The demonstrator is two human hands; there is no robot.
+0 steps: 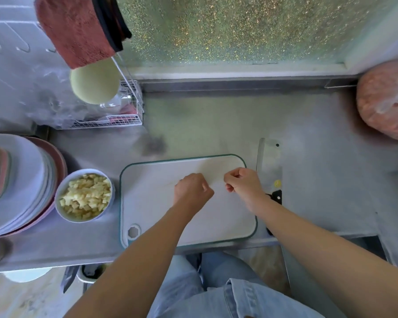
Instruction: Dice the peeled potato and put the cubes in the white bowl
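All cubes (pixel 85 196) seem in white bowl (pixel 83 219) | dicing looks done, knife (pixel 270 166) on bench (pixel 319 180) | left grip (pixel 191 189), right grip (pixel 245 183) curled, seemingly empty | next: check board (pixel 147 203) for strays.

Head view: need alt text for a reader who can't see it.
Seen from above, a person's left hand and right hand, fingers curled and holding nothing visible, are over a white cutting board on a steel counter. A white bowl of diced potato sits left of the board; a cleaver lies to its right.
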